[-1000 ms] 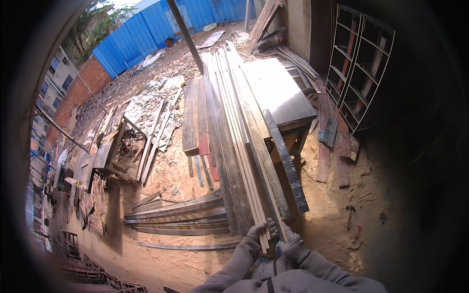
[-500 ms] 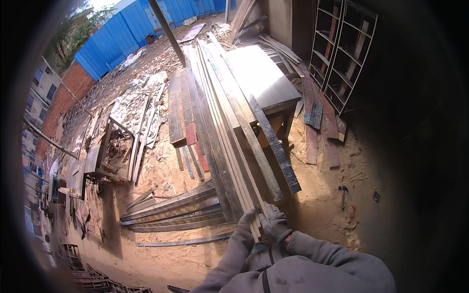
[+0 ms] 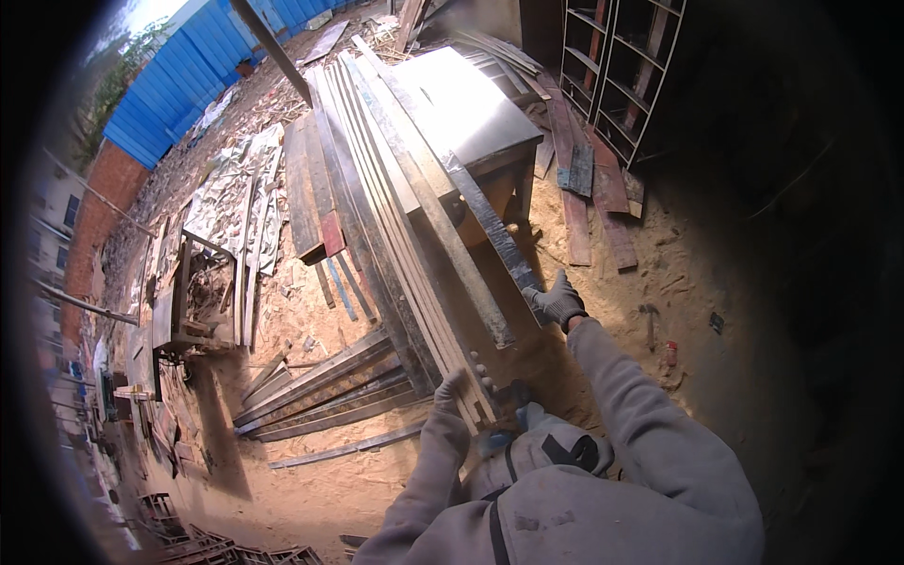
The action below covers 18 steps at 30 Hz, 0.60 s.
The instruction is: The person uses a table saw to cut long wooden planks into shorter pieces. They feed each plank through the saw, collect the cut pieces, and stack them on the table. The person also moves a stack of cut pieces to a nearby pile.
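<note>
Long, thin wooden strips [image 3: 414, 282] lie side by side, running from near my body to the far end of the stack. My left hand [image 3: 456, 394], in a grey glove, is closed around their near end, its fingertips showing on the right side. My right hand [image 3: 559, 301], also gloved, is at the near end of a dark plank [image 3: 492, 224]. Its fingers touch the plank's right edge while the thumb sticks up, apart from them. Between the strips and the dark plank lies a pale, worn board [image 3: 461, 268].
A table with a bright metal top [image 3: 471, 104] supports the boards. Dark beams [image 3: 330, 388] lie on the sandy ground at left. A hammer [image 3: 650, 325] and a small red object [image 3: 670, 354] are on the ground at right. A metal rack [image 3: 621, 71] stands behind.
My right hand has left the near end of the strips and moved right and away from me to the dark plank. My left hand stays on the strips. The whole view has shifted.
</note>
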{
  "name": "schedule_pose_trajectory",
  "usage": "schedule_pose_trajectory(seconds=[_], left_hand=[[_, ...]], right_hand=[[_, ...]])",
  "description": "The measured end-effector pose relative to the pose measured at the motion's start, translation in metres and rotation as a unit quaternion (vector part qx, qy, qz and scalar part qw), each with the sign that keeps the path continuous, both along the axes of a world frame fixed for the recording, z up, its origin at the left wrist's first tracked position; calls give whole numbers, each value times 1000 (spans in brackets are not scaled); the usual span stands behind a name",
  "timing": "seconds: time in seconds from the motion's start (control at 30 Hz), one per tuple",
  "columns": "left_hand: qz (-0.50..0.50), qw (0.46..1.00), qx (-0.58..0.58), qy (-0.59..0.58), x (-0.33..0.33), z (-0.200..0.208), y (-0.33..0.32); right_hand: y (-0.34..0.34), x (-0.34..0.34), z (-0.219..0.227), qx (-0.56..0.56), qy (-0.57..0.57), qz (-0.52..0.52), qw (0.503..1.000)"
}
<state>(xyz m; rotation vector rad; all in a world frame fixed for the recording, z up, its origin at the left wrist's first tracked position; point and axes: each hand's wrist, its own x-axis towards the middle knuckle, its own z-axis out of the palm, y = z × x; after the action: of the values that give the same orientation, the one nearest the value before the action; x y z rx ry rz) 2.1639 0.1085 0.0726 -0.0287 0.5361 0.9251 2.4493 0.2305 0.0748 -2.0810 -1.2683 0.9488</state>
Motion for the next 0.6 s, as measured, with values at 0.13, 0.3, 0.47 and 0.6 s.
schedule_pose_trajectory(seconds=[0.13,0.3,0.47,0.6], left_hand=[[0,999,-28,40,1,7,-11],[-7,998,-46,42,5,9,-20],[-14,998,-29,47,5,-22,-14],[-21,999,-20,41,5,-34,-16]], right_hand=[[10,-9,-33,-129,322,106,932],[-55,-67,-40,-25,-64,174,982],[-84,-70,-37,-35,-109,215,970],[-88,-53,-50,-15,-68,189,979]])
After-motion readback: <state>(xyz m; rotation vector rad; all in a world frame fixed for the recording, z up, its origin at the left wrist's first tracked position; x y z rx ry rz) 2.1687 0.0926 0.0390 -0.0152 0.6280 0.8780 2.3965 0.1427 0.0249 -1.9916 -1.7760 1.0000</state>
